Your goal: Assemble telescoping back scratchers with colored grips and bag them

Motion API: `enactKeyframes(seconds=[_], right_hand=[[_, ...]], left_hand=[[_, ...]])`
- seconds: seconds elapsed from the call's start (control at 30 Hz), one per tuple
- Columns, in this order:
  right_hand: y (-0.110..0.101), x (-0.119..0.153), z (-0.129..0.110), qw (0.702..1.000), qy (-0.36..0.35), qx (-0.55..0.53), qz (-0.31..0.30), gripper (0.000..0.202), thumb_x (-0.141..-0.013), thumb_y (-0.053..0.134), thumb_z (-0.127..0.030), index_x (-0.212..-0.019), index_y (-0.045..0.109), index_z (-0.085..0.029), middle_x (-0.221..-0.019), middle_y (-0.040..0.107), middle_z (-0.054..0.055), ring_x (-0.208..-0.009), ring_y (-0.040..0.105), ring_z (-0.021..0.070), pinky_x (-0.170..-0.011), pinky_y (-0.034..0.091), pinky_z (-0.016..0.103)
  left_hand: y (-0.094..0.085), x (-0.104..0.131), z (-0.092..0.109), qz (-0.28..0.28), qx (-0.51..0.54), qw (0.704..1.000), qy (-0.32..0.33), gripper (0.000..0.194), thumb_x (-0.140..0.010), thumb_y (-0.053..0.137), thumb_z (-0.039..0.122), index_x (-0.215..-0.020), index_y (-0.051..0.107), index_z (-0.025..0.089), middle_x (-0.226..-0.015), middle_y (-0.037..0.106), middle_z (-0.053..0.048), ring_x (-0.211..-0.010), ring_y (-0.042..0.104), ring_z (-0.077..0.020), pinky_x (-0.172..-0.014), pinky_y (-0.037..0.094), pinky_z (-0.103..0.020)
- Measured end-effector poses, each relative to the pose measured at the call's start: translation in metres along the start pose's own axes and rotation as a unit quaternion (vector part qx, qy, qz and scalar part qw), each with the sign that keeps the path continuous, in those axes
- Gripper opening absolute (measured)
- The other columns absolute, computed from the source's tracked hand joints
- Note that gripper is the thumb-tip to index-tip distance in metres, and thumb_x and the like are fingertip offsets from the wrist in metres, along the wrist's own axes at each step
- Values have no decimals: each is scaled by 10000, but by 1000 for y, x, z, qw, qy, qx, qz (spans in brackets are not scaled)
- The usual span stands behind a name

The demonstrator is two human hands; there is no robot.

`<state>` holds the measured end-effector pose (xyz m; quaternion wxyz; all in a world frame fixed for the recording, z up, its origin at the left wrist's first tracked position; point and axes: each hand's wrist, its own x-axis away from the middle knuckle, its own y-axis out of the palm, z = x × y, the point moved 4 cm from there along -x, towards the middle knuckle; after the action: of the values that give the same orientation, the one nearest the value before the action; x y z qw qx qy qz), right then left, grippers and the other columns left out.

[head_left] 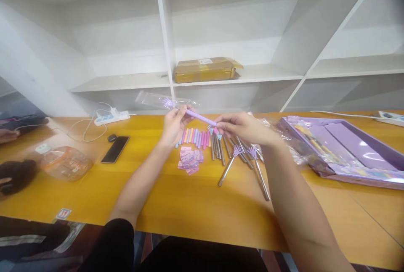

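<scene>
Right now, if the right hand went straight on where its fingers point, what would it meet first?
Beyond the purple tube that the right hand touches, most likely the left hand, though depth is unclear.

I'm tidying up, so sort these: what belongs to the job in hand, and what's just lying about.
Likely the job:
- held purple stick
- clear bag
- coloured tubes
- small cards
- metal rods with hand-shaped tips

Likely just lying about:
- phone
- orange bottle
- power strip
- taped box

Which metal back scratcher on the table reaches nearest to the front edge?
The purple-headed one beside your right forearm; no other extends so far toward you.
</scene>
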<state>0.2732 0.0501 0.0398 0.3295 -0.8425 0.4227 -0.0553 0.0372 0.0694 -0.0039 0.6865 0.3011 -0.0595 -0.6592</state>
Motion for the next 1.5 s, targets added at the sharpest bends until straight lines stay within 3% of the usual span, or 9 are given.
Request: enactKeyframes(seconds=[0.23, 0.43, 0.6, 0.87, 1.07, 1.2, 1.37, 1.5], right_hand=[[0, -3, -3, 994, -18, 43, 98, 478, -1038, 536, -652, -899, 664, -213, -658, 604, -18, -618, 532, 140, -660, 412, 297], [9, -12, 5, 989, -52, 17, 138, 436, -989, 638, -641, -1113, 668, -223, -928, 720, 48, -733, 605, 175, -692, 473, 317], [26, -19, 5, 983, -69, 68, 153, 422, -1036, 592, -536, -1310, 626, -218, -966, 728, 72, -796, 644, 218, -751, 497, 356], [44, -26, 2, 962, -137, 155, 179, 227, -1039, 549, -317, -1196, 665, -201, -1055, 721, 114, -934, 666, 260, -865, 515, 387], [46, -28, 5, 956, -159, 125, 215, 541, -990, 646, -327, -1507, 519, -233, -1222, 708, 124, -1029, 690, 275, -867, 566, 407], [48, -27, 2, 939, -216, 142, 226, 336, -1045, 586, -317, -1376, 615, -267, -1170, 726, 95, -1055, 699, 262, -951, 557, 428], [56, -33, 9, 951, -182, 104, 227, 235, -1043, 597, -353, -1248, 654, -255, -1041, 749, 74, -937, 721, 243, -908, 572, 414], [60, -38, 12, 962, -164, 37, 214, 322, -1015, 637, -386, -1301, 611, -239, -1035, 733, 69, -915, 716, 226, -859, 592, 383]], left_hand=[[8, 5, 2, -7, 17, 1000, -24, 264, -880, 863, 350, -939, 767, 112, -1033, 800, -97, -997, 769, -186, -965, 641, -329], [24, 18, -5, -77, -10, 995, -66, 377, -819, 918, 406, -987, 800, 90, -973, 819, -123, -970, 800, -226, -980, 637, -368], [30, 24, -19, -105, -40, 989, -94, 442, -758, 954, 451, -987, 810, 102, -1015, 828, -138, -992, 803, -262, -1005, 633, -433], [24, 21, -20, -149, -82, 978, -122, 484, -751, 939, 528, -955, 818, 107, -1001, 825, -144, -987, 794, -262, -1007, 618, -436], [18, 17, -12, -192, -129, 960, -158, 471, -766, 934, 522, -938, 820, 99, -956, 823, -148, -833, 778, -193, -855, 632, -328], [12, 12, -9, -218, -163, 948, -164, 511, -839, 858, 584, -950, 792, 89, -964, 809, -165, -852, 778, -205, -807, 634, -307], [-5, 1, 15, -142, -182, 969, -87, 507, -872, 816, 598, -1061, 735, 134, -983, 771, -117, -891, 758, -198, -788, 659, -322], [-4, 3, 19, -167, -168, 965, -115, 536, -837, 884, 502, -1192, 668, 162, -1022, 771, -96, -865, 771, -192, -778, 664, -327]])
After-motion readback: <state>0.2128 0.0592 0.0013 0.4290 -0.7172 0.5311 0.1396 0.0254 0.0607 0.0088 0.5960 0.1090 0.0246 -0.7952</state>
